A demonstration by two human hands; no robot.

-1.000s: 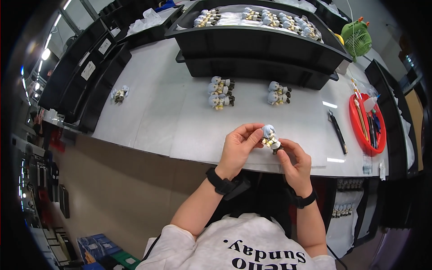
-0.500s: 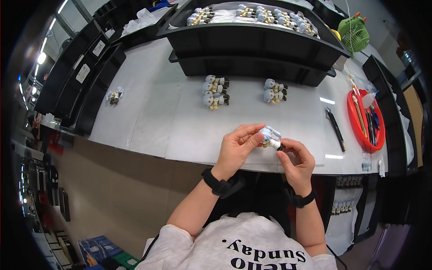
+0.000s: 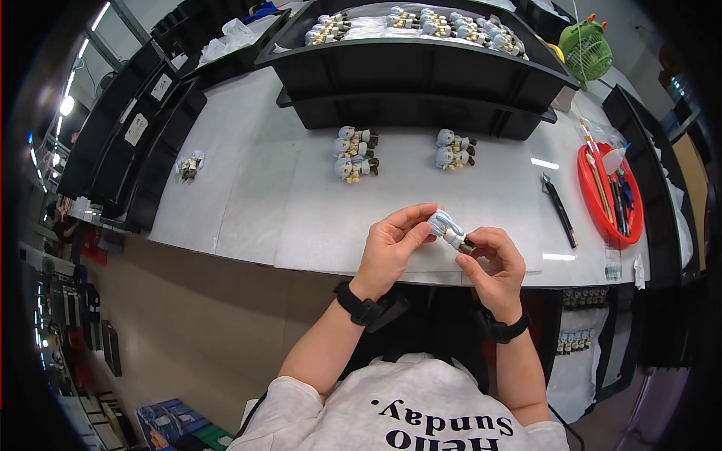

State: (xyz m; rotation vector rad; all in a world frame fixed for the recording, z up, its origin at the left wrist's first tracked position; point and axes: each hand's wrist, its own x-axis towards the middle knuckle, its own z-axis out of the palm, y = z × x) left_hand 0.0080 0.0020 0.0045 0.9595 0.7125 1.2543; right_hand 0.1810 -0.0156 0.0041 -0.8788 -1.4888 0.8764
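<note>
Between my two hands, above the near edge of the white table, is a small figurine with pale blue hair, a white top and dark legs. My left hand pinches it by the hair end between thumb and fingers. The fingers of my right hand are closed on its dark leg end. Farther off, a group of three like figurines lies in front of the black bins, with a pair of figurines to their right. A single figurine lies far left.
Stacked black bins at the back hold several figurines on white sheets. A black-handled craft knife lies at right, beside a red basket of brushes and tools. A green fan stands behind. Black trays line the left edge.
The figurine has turned in my fingers, showing more of its hair strands and the dark leg end. Both hands keep nearly the same place, and the view has shifted slightly.
</note>
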